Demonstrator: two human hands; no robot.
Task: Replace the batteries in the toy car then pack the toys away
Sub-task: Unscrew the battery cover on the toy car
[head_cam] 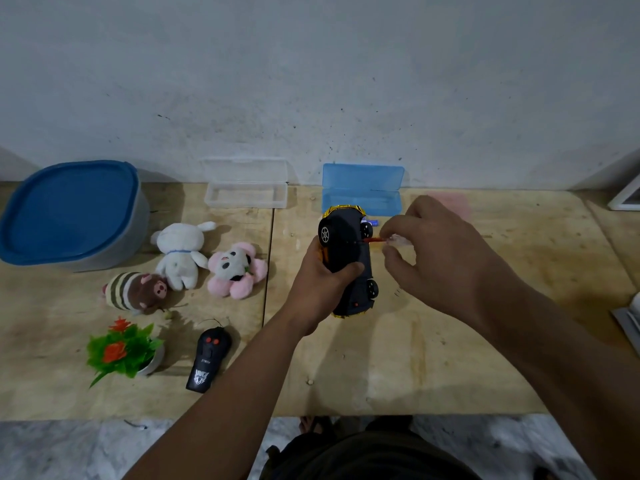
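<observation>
My left hand [320, 271] grips a gold toy car [349, 258] turned over, its black underside and wheels facing up, held above the wooden table [415, 341]. My right hand [440, 251] holds a small screwdriver [379, 240] with a clear handle and red shaft, its tip against the car's underside near the far wheels. A black remote control [209, 358] lies on the table to the left. Three plush toys lie further left: a white bunny [181, 252], a pink-and-white panda [235, 268] and a striped brown one [133, 292].
A grey bin with a blue lid [71, 216] stands at the far left. An open clear plastic case [246, 188] and an open blue case [362, 192] sit by the wall. A small fake plant [123, 351] stands near the front left edge.
</observation>
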